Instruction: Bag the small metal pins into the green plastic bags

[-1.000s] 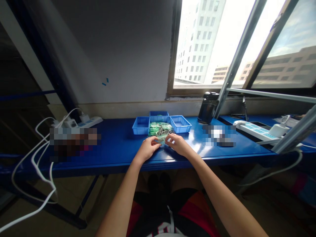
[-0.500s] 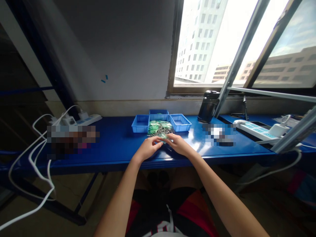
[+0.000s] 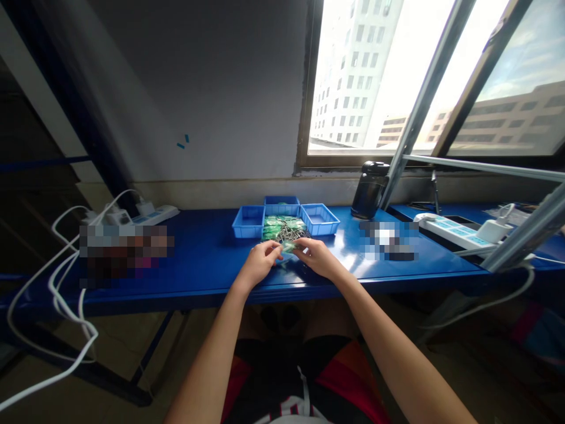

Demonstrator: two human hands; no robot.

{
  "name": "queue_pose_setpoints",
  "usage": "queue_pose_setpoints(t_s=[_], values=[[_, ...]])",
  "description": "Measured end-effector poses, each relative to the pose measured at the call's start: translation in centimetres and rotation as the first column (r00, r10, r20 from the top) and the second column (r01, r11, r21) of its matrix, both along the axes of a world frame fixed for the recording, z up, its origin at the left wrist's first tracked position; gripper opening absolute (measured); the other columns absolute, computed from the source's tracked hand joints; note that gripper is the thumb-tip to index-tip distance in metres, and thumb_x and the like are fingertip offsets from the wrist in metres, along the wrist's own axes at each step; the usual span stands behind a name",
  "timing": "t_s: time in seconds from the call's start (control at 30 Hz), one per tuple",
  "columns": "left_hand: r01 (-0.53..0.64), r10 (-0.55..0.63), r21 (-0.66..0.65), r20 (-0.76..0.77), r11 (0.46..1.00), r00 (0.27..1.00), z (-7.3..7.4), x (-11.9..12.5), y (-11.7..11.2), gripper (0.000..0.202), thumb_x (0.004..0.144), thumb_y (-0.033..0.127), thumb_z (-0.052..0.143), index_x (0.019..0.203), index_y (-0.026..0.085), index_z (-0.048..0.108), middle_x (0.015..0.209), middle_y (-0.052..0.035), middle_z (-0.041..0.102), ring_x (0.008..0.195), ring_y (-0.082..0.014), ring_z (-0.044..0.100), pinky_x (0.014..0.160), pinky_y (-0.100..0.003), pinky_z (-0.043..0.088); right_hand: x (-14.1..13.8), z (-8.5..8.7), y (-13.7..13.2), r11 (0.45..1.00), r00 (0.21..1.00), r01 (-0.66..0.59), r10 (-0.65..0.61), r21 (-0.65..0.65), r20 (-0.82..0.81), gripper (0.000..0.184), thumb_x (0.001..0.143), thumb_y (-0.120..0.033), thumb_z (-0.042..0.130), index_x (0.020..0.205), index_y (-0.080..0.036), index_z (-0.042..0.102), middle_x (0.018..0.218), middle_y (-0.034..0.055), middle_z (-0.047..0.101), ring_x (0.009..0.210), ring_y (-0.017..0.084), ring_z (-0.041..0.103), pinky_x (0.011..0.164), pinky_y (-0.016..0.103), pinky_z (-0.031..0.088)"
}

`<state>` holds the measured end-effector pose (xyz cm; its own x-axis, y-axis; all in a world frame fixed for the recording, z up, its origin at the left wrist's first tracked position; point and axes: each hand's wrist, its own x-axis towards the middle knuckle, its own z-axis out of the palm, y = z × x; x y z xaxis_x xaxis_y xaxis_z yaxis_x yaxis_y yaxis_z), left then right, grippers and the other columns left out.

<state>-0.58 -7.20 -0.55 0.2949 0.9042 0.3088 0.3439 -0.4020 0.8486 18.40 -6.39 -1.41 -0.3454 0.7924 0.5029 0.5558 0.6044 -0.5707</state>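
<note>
My left hand (image 3: 260,262) and my right hand (image 3: 318,257) meet over the blue table (image 3: 198,265), just in front of a heap of small green pieces with metal pins (image 3: 283,228). Both hands pinch one small green piece (image 3: 289,247) between their fingertips. The heap lies between three blue trays: one at the left (image 3: 249,221), one behind (image 3: 282,205), one at the right (image 3: 320,219).
A black jar (image 3: 369,190) stands by the window at the right. White power strips lie at the left (image 3: 150,215) and right (image 3: 454,231), with white cables (image 3: 66,294) hanging off the left edge. Slanted metal bars (image 3: 424,100) cross the right side.
Both hands have drawn slightly back from the heap and lifted a small green piece between their fingertips. The view has shifted a little.
</note>
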Motion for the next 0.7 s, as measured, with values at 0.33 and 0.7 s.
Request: queue_pose_setpoints(t_s=[0.33, 0.7], values=[[-0.097, 0.098, 0.034, -0.034, 0.995, 0.995, -0.34, 0.04, 0.41, 0.033, 0.078, 0.043, 0.046, 0.078, 0.015, 0.063, 0.058, -0.0007, 0.059, 0.051, -0.0127, 0.051, 0.052, -0.022, 0.039, 0.19, 0.31, -0.16, 0.990, 0.996, 0.092, -0.090, 0.109, -0.023, 0.023, 0.082, -0.037, 0.053, 0.090, -0.018, 0.064, 0.076, 0.0038, 0.059, 0.065, 0.012, 0.055, 0.061, 0.024, 0.044], [-0.099, 0.100, -0.045, 0.025, 0.994, 0.995, -0.64, -0.02, 0.83, 0.043, 0.079, 0.052, 0.043, 0.070, 0.014, 0.060, 0.058, -0.0021, 0.060, 0.051, -0.0127, 0.053, 0.053, -0.023, 0.041, 0.10, 0.38, -0.49, 0.998, 0.998, -0.001, 0.004, 0.062, -0.057, 0.026, 0.083, -0.030, 0.051, 0.102, -0.020, 0.066, 0.084, 0.0044, 0.069, 0.064, 0.012, 0.061, 0.060, 0.023, 0.047]])
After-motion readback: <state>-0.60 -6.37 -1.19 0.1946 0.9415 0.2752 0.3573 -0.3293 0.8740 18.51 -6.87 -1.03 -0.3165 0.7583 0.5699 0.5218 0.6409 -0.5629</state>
